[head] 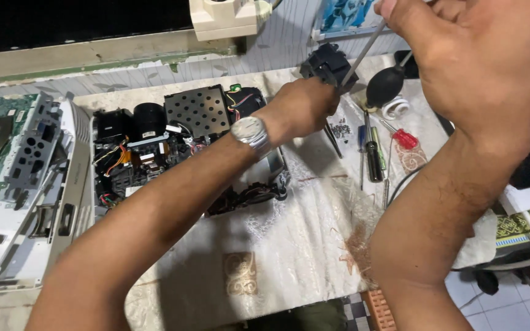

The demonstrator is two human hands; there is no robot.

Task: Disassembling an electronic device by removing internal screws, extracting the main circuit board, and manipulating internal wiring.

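My left hand point(305, 104), with a silver wristwatch point(249, 133) on the wrist, grips a small black module point(328, 62) lifted above the cloth. My right hand point(480, 55) is closed around the top of a long screwdriver whose metal shaft point(363, 49) slants down to the black module. Below my left forearm lies an opened black device point(173, 138) with a perforated metal plate, coloured wires and black lens parts.
A white plastic housing with a green circuit board point(16, 178) lies at left. Several screwdrivers point(372, 153), one red-handled point(406, 138), a black rubber air blower point(384, 86) and small screws point(340, 129) sit on the patterned cloth point(289, 245). A white box point(222, 17) stands at the back.
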